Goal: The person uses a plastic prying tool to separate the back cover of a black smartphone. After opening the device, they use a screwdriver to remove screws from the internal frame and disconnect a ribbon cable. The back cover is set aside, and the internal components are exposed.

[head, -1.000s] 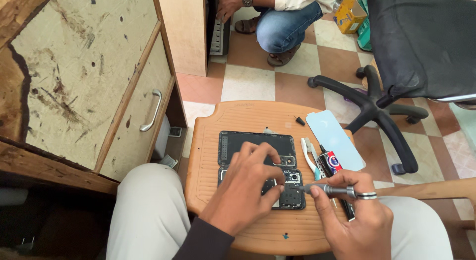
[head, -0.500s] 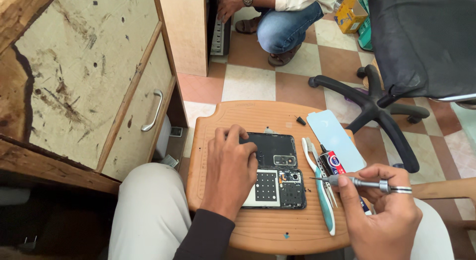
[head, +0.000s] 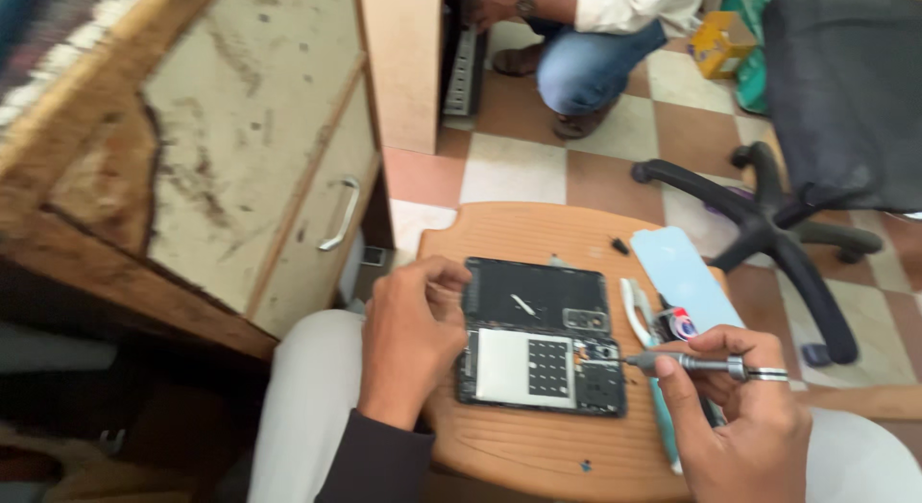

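An opened smartphone (head: 541,337) with its back off lies on a small wooden stool top (head: 538,239) between my knees. My left hand (head: 408,335) grips the phone's left edge, fingers curled at its upper left corner. My right hand (head: 744,417) holds a small metal screwdriver (head: 693,364) sideways, its tip touching the phone's right edge near the camera module. The phone's light blue back cover (head: 684,275) lies to the right on the stool. Tweezers with a white and teal handle (head: 642,321) rest beside the phone.
A worn wooden cabinet with a metal drawer handle (head: 338,213) stands at the left. A black office chair (head: 797,157) stands at the right on the checkered floor. Another person in jeans (head: 586,52) crouches at the top. A small black part (head: 619,245) lies on the stool.
My left hand slid off the middle of the phone to its left edge, uncovering the board. My right hand swung the screwdriver out to the right, then brought its tip to the phone's right side.
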